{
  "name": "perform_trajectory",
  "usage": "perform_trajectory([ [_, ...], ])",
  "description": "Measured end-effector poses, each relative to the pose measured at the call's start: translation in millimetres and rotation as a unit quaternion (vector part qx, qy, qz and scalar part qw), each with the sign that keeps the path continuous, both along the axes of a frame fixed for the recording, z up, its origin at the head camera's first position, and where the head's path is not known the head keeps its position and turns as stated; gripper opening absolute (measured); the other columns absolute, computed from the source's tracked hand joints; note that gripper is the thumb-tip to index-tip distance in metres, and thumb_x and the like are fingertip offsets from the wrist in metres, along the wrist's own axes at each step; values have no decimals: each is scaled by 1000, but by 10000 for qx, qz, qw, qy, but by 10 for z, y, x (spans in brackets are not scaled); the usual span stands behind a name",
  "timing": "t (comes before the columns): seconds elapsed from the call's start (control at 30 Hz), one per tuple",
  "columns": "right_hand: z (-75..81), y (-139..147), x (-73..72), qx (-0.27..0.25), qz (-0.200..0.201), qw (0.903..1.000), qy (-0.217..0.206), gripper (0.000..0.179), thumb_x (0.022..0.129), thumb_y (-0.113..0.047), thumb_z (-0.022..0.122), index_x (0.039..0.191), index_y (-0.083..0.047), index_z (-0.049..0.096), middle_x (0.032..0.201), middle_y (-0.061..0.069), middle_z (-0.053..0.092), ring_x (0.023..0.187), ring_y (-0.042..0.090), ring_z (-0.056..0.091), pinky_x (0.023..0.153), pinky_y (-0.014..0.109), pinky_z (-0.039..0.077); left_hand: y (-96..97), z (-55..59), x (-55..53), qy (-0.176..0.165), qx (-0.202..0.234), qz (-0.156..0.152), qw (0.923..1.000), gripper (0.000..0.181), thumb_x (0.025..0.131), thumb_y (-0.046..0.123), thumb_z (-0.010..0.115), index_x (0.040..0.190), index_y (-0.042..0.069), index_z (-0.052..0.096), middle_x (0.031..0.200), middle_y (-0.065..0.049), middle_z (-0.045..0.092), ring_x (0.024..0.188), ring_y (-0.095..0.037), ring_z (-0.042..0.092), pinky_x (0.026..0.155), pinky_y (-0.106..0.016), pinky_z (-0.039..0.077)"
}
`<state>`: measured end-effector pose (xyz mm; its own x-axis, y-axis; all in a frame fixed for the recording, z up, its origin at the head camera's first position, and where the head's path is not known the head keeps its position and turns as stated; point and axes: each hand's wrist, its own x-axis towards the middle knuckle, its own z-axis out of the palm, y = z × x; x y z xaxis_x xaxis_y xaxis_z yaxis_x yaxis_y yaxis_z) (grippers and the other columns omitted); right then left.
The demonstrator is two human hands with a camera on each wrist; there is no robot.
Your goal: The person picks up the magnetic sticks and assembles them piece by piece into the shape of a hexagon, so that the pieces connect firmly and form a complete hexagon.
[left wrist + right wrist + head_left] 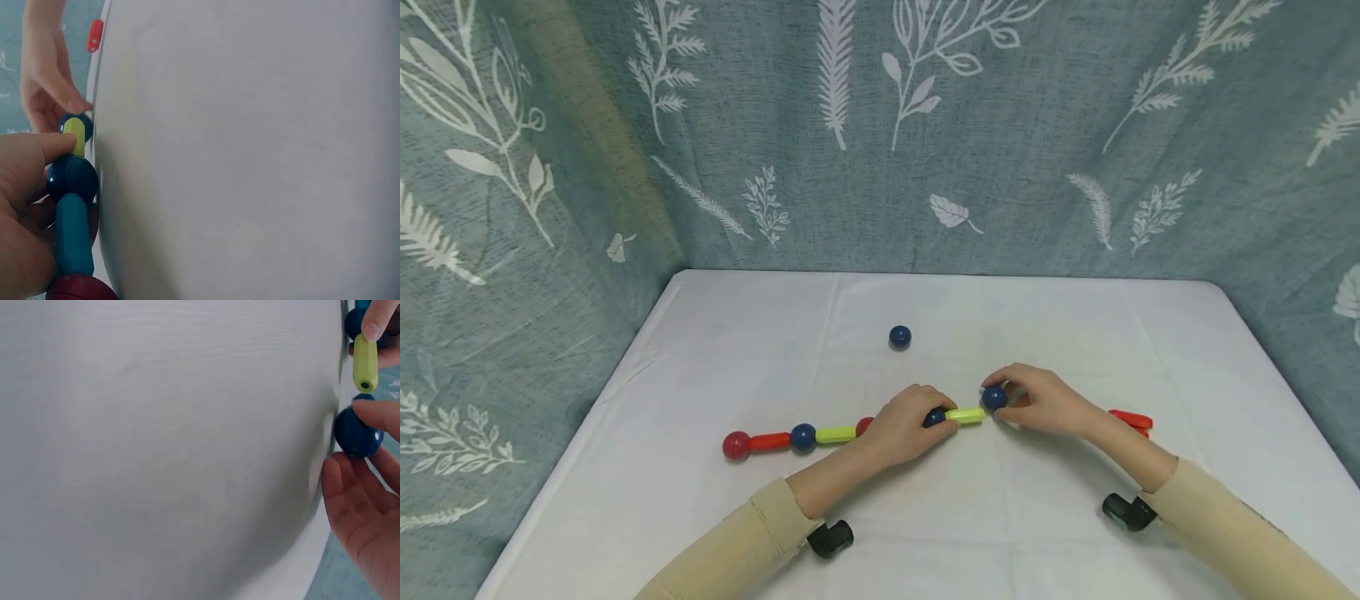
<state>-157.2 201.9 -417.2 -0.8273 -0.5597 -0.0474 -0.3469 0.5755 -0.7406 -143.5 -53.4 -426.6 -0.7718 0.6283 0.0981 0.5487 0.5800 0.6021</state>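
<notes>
A chain of balls and rods lies across the table: a red ball (pixel 736 446), a red rod (pixel 770 442), a blue ball (pixel 802 437), a yellow-green rod (pixel 836 435), a second red ball (pixel 81 289), a teal rod (pixel 74 234), another blue ball (pixel 74 179) and a yellow-green end rod (pixel 965 416). My left hand (pixel 910 425) grips the chain near that end, thumb on the end rod. My right hand (pixel 1041 402) pinches a loose blue ball (pixel 357 432) between thumb and fingers, just off the rod's free tip. In the head view my left hand hides the teal rod.
A lone blue ball (pixel 899 337) sits farther back on the white-covered table (pixel 760 333). Red rods (pixel 1131 419) lie beyond my right wrist, partly behind the forearm. A patterned green curtain (pixel 880 208) hangs along the table's back and sides.
</notes>
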Motion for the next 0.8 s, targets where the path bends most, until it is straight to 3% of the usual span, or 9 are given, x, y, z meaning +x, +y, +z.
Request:
perform_trajectory([
  [0.23, 16, -14, 76, 27, 227, 9997, 74, 39, 87, -7, 72, 124, -5, 60, 119, 7, 60, 101, 19, 60, 82, 29, 53, -6, 1, -38, -9, -79, 133, 9999, 22, 93, 24, 68, 109, 9, 70, 103, -2, 67, 96, -16, 58, 85, -28, 47],
  [0.57, -32, -235, 27, 306, 498, 9934, 987, 21, 91, -22, 71, 110, -14, 68, 103, -5, 64, 90, 11, 56, 78, 32, 48, -18, 21, -80, 162, -309, 161, 9993, 24, 93, 28, 67, 111, 12, 70, 105, -1, 67, 98, -17, 59, 82, -29, 49],
  [0.7, -40, -277, -7, 512, 359, 9917, 1120, 20, 92, -26, 70, 108, -15, 69, 101, -6, 65, 87, 10, 56, 76, 32, 48, -139, 54, -101, 155, -552, 241, 9981, 32, 93, 33, 67, 118, 12, 67, 110, -2, 66, 103, -18, 60, 84, -34, 51],
  [0.8, -34, -256, -33, 625, 150, 9912, 1153, 20, 91, -26, 71, 108, -15, 70, 101, -5, 66, 87, 11, 57, 77, 33, 48, -316, 96, -118, 158, -675, 412, 9967, 34, 92, 33, 68, 119, 11, 67, 107, -3, 66, 97, -17, 60, 81, -35, 51],
])
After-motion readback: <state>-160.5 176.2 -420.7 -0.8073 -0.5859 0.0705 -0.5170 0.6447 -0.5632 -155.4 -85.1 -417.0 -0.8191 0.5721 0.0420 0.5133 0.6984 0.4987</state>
